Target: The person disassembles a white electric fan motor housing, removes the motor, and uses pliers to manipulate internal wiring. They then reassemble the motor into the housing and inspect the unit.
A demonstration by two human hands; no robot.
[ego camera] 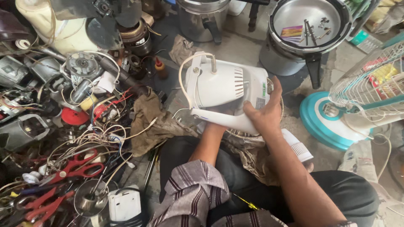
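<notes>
Partly, the left hand [210, 126] was hidden under the white fan motor housing [223, 90], its grip impossible to judge; the right hand [263, 111] was clenched on that housing. Red scissors [75, 166] and tangled wires [97, 134] were heaped left, a teal fan base [322, 122] right.

White fan housing [223, 90]; teal-and-white fan base [326, 122]; red-handled scissors [75, 168]; grey sleeve [191, 189] with dark maroon stripes; brown rag [151, 122]; silver pot [309, 21]; black trousers [353, 193].
</notes>
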